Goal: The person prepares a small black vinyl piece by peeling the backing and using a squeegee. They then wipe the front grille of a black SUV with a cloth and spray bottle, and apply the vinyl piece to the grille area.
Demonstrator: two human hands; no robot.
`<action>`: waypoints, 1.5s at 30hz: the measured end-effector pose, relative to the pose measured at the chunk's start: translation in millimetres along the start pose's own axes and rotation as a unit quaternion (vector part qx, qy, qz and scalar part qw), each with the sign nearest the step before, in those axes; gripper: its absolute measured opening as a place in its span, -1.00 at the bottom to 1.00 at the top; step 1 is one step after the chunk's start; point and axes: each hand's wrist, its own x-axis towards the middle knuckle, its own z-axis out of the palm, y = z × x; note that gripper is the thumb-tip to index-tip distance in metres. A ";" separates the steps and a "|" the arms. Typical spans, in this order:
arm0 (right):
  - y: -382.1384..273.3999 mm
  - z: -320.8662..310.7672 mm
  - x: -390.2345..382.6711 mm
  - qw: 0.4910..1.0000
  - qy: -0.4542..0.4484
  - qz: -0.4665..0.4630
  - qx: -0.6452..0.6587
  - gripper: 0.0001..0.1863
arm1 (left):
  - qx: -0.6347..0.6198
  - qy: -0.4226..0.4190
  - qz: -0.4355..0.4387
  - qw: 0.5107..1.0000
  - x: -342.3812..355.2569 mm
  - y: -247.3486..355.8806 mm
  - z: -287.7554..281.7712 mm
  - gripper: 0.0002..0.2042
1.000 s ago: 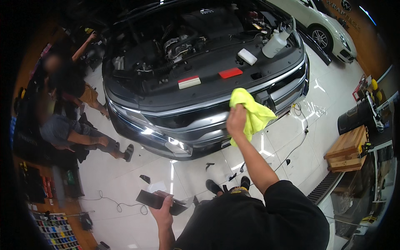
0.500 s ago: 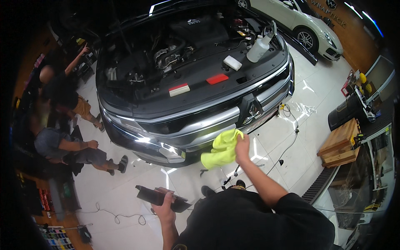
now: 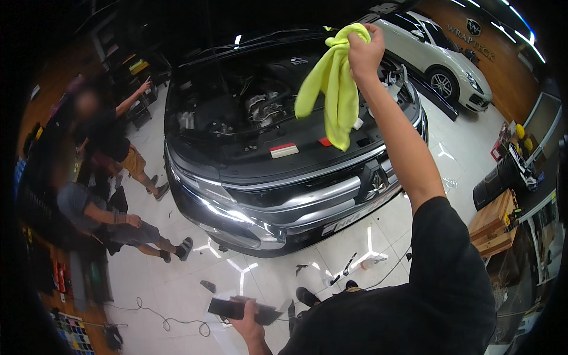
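Well, the right hand (image 3: 365, 54) grips the yellow-green cloth (image 3: 338, 89) high, so its folds hang free before the engine bay (image 3: 260, 109), while the left hand (image 3: 247, 320) clasps a dark piece (image 3: 226, 307), perhaps a panel, clear of the car (image 3: 313, 202).

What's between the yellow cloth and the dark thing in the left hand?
From the cloth down, the head view shows the car's front, then white floor.
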 end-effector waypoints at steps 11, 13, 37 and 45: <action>137.7 11.9 -108.5 0.922 -0.312 0.025 -0.226 -0.57 | 0.066 0.011 0.013 0.998 -19.7 1.6 -32.7 -0.85; 142.0 -9.9 -160.7 0.708 -0.467 0.156 -0.506 -0.38 | 0.079 -0.003 0.018 0.997 -23.3 4.5 -29.0 -0.84; -182.4 -329.1 -318.8 0.701 -0.516 0.483 0.098 -0.81 | 0.123 -0.300 -0.070 0.943 -55.3 -33.6 127.3 -0.81; -140.7 -468.2 -303.4 0.665 -0.380 0.625 0.153 -0.90 | 0.096 -0.128 -0.098 0.982 -137.0 -58.5 124.8 -0.84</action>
